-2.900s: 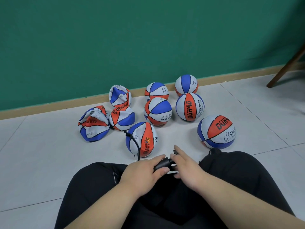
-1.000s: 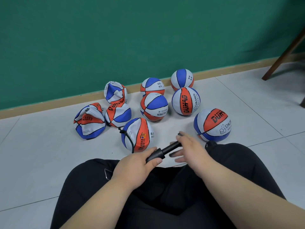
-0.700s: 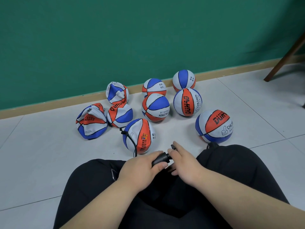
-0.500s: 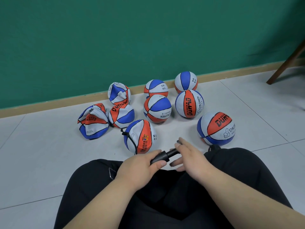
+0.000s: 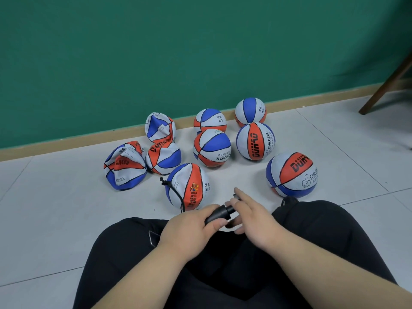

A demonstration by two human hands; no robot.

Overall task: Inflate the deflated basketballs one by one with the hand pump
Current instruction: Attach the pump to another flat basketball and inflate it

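I sit on the floor with the black hand pump (image 5: 217, 216) over my lap. My left hand (image 5: 189, 228) grips its barrel. My right hand (image 5: 254, 217) holds the pump handle, whose black end shows between the fingers. A thin black hose (image 5: 176, 195) runs from the pump to the nearest basketball (image 5: 189, 186), which looks partly filled. Three crumpled, deflated balls lie to the left: one (image 5: 123, 168), another (image 5: 163, 158) and a third (image 5: 159, 128) by the wall. Several round, inflated balls (image 5: 255, 141) sit to the right.
A green wall with a tan baseboard (image 5: 66, 143) closes off the back. A wooden furniture leg (image 5: 383, 85) slants at the far right. The floor is pale tile (image 5: 55, 208), and my black-trousered legs (image 5: 312, 230) fill the foreground.
My right hand has stroked the handle out and back in; since half a second ago it has pushed in toward the barrel. The left hand keeps its grip. The balls have not moved.
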